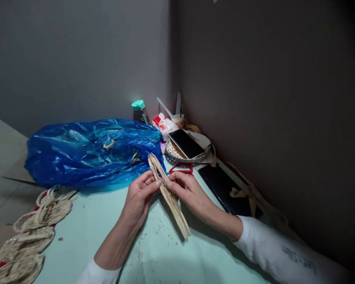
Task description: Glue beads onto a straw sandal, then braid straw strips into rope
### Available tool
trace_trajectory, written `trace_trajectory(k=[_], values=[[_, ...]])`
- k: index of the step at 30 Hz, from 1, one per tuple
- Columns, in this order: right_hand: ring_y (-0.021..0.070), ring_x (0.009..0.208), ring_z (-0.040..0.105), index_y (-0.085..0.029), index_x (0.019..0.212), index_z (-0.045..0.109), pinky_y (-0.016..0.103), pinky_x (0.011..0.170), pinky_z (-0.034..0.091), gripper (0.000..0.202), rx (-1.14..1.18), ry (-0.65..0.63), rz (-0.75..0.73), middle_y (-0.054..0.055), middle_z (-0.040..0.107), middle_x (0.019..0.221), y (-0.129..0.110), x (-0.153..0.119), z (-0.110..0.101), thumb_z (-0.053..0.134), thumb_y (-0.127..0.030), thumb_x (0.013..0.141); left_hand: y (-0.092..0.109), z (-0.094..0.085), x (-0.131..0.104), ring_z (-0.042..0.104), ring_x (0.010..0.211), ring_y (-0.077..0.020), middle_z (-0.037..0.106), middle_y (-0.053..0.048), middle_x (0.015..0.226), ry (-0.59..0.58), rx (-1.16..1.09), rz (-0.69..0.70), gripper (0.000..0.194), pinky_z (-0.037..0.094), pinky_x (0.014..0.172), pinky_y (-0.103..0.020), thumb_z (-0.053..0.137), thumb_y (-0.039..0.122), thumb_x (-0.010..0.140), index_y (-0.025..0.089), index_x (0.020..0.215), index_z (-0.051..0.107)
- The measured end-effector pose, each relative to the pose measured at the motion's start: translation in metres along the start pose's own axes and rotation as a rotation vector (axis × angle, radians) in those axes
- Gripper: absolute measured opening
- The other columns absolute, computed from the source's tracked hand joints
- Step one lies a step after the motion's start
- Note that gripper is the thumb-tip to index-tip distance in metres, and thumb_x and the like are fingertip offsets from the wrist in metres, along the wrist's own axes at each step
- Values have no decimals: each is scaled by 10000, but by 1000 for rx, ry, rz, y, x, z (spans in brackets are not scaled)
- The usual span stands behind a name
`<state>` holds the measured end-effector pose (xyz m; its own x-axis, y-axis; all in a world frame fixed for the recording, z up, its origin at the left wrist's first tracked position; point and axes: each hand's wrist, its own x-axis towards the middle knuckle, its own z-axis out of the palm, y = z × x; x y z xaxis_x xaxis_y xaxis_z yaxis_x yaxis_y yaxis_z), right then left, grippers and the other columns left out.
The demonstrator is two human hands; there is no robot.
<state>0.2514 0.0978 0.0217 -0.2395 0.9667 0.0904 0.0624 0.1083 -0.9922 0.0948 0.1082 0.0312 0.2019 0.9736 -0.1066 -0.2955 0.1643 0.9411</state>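
Head view, both hands [136, 196] [192, 192] pinching tan strip [175, 210]

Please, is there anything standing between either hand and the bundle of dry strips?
Nothing visible: the left hand and right hand already hold the bundle of dry strips directly. The blue plastic bag lies farther back.
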Motion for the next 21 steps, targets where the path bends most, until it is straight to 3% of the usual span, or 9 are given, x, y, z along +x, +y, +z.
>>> trace_trajectory(k=[7, 11, 14, 21], values=[[111, 659, 450, -164, 753, 536, 232, 600, 330, 161, 39, 63, -3, -21, 513, 700, 1, 4, -3, 500, -278, 861, 1, -3, 1, 660, 913, -182, 711, -87, 999, -23, 26, 6, 292, 505, 818, -248, 661, 150, 779, 132, 1070, 646], [108, 659, 471, -173, 809, 545, 223, 591, 347, 168, 42, 15, -13, -22, 531, 715, 4, 3, -1, 514, -325, 871, -2, 1, -1, 658, 872, -165, 709, -61, 958, 50, 102, 40, 251, 499, 782, -228, 677, 177, 769, 149, 1017, 657], [113, 667, 505, -177, 881, 544, 220, 591, 380, 222, 29, -18, 13, -14, 567, 762, 7, 3, 4, 620, -370, 803, -5, 3, -1, 653, 847, -155, 705, -51, 933, 97, 161, 56, 238, 493, 777, -226, 686, 188, 760, 147, 993, 659], [116, 654, 490, -158, 812, 570, 225, 577, 352, 105, -23, 37, 51, 0, 568, 738, 15, 9, 3, 541, -250, 770, -1, 3, -1, 657, 801, -153, 708, -60, 880, 108, 103, -17, 374, 503, 749, -231, 755, 192, 694, 126, 1043, 639]])
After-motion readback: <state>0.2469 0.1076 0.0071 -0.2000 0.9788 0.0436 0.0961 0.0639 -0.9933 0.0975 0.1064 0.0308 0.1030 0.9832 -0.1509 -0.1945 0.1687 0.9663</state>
